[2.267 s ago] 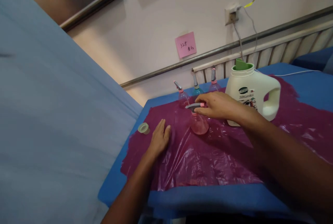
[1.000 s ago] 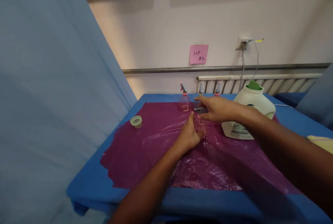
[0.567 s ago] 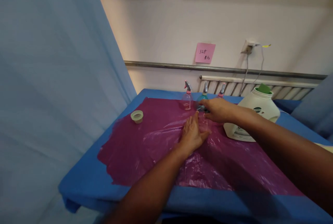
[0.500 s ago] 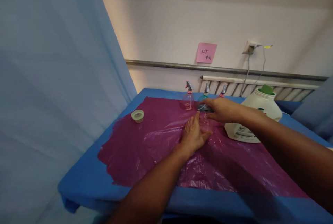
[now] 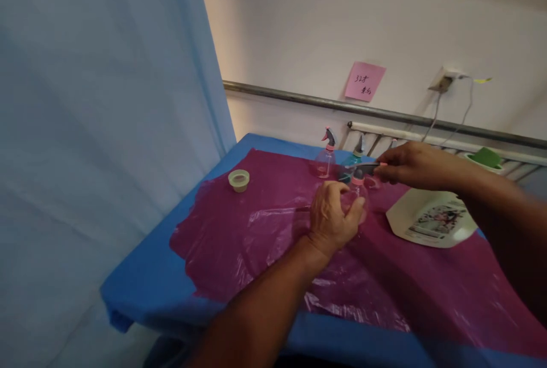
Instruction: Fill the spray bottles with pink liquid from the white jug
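A small clear-pink spray bottle (image 5: 359,194) with a pink collar stands upright on the magenta plastic sheet (image 5: 231,231). My left hand (image 5: 335,214) is wrapped round its body, thumb towards me. At its top is a dark grey spray head (image 5: 366,168). My right hand (image 5: 408,164) pinches the pink-tipped right end of this head; the fingertips are partly hidden. Just behind are a clear spray bottle (image 5: 325,166) with a pink collar and a teal spray bottle (image 5: 351,162). Another spray bottle is mostly hidden behind my right hand.
A large whitish jug (image 5: 431,217) with a green thing (image 5: 487,157) in its mouth stands at the right. A small pale tub (image 5: 239,180) sits at the left. The blue-covered table (image 5: 141,277) meets a wall with a metal rail (image 5: 290,94). Blue curtain (image 5: 106,100) hangs left.
My view has shifted, so the scene sits further right. My right hand has moved right from above the bottle to the end of its head. The spray bottle in my left hand shows more clearly.
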The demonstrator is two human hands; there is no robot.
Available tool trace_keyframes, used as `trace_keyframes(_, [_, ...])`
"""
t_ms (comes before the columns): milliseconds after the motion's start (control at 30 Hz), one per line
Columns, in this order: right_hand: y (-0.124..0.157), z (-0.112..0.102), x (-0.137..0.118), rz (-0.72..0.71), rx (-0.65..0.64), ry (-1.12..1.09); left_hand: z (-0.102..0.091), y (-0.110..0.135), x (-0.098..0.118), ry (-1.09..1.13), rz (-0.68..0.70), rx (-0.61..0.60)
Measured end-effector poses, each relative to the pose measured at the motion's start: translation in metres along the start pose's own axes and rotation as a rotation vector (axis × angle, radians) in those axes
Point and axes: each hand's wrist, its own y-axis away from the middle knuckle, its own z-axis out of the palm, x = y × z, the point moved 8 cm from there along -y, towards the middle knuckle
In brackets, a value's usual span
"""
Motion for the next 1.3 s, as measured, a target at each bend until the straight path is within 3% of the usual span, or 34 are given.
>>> trace_keyframes(100, [-0.026,-0.01,-0.009,0.05,0.034,-0.054,0.002,0.003,0.013,-0.048,0.139,-0.1])
trace_keyframes(300, [-0.088,-0.014,-0.047,0.105,0.139,-0.085,0.026,0.021,0.021,-0.197,0.349,-0.298])
trace_keyframes(400, [-0.121,-0.006,-0.065,0.137,0.22,-0.151,0.031,0.026,0.021,-0.234,0.38,-0.348])
trace_keyframes(533, [-0.159,0.016,-0.086,0.202,0.221,-0.123,0.033,0.027,0.019,-0.233,0.388,-0.411])
trace_keyframes(767, [-0.178,0.035,-0.113,0.224,0.232,0.019,0.034,0.027,0.013,-0.277,0.373,-0.452])
trace_keyframes(900, [-0.173,0.017,-0.101,0.157,0.242,0.021,0.036,0.026,0.008,-0.276,0.315,-0.469])
trace_keyframes(1067, [-0.159,-0.014,-0.048,0.276,0.423,0.048,0.036,0.025,0.004,-0.296,0.263,-0.401])
trace_keyframes(1167, [-0.156,-0.001,-0.023,0.35,0.39,0.063,0.035,0.025,0.006,-0.285,0.277,-0.384])
trace_keyframes(1300, [-0.159,0.023,-0.012,0.353,0.336,0.032,0.028,0.021,0.006,-0.258,0.277,-0.36])
